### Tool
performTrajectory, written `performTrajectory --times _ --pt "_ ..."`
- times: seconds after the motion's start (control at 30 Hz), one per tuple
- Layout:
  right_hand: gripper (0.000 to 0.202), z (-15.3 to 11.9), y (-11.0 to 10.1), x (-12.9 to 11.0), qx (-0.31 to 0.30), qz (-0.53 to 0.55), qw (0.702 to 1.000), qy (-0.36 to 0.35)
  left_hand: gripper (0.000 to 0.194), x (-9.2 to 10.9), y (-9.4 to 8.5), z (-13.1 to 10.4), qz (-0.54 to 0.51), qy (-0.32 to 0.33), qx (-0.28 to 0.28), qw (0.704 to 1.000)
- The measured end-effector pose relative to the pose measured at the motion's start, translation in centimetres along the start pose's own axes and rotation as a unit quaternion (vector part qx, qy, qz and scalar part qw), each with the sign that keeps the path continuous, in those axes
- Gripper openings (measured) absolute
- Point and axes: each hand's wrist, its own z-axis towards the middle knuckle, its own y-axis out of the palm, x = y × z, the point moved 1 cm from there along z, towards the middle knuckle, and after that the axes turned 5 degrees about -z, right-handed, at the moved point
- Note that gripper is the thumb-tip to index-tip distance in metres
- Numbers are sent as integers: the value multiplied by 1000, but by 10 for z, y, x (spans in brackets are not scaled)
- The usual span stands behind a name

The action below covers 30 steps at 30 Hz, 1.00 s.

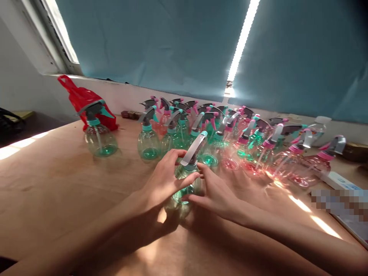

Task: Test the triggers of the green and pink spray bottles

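Observation:
A clear green spray bottle [186, 184] with a grey trigger head stands upright in front of me, between my hands. My left hand [166, 172] curves around its left side, thumb across the front near the shoulder. From the right, my right hand [215, 189] wraps the body, its thumb lower on the front and its fingers partly hidden behind. Behind it are rows of green and pink spray bottles, among them a green spray bottle [148, 142] to the left and a pink spray bottle [314, 165] to the right. Another green spray bottle [100, 138] stands apart at the far left.
A red plastic bag [83, 97] lies at the table's back left. At the right edge are a white and blue box [340, 182] and a partly blurred flat item. Blue-grey sheeting [158, 42] covers the window behind the wooden table [71, 203].

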Motion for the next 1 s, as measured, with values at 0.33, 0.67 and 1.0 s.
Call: performTrajectory --times 0.33,0.67,1.0 --pt "77 79 37 -67 -42 26 995 -83 43 -39 -100 -46 64 -91 136 985" --pt "61 154 34 -77 25 -37 999 19 49 -81 -158 -21 59 -148 181 970" --pt "66 178 50 -73 -39 86 992 82 50 -114 -161 15 89 -117 160 976"
